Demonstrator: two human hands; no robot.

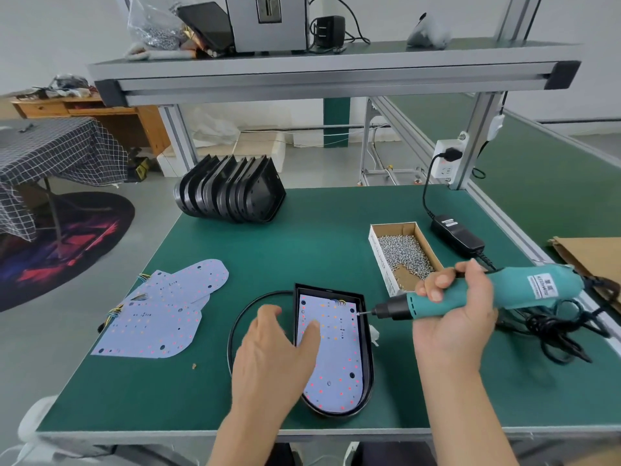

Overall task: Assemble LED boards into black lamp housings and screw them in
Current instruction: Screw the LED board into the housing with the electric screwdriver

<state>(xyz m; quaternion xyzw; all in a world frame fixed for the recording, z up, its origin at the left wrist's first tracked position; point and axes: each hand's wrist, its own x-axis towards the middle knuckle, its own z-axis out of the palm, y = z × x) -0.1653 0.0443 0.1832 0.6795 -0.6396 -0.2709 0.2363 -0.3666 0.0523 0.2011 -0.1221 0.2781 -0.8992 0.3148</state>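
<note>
The green table point(302, 250) carries everything for the job. At its far edge a row of empty black housings point(230, 191) lies nested on its side. On the left lies a loose pile of spare LED boards point(158, 314) with their coloured wires. To the right, a cardboard box of screws point(405, 252) sits just beyond the working spot.

Near the middle, one black housing point(368, 351) lies flat with an LED board point(331, 348) seated inside it. The left hand point(275, 354) lies over the board's left side with fingers straight, pressing it down and gripping nothing. The right hand point(453, 311) has its fingers curled round a teal electric screwdriver point(487, 294), held almost level, its tip pointing left at the board's far right corner. A small screw point(360, 313) seems to sit on the bit.

The step in hand looks like driving the first screw at that corner. Next, the driver must tilt upright over the hole while the left hand holds the board from shifting.
</note>
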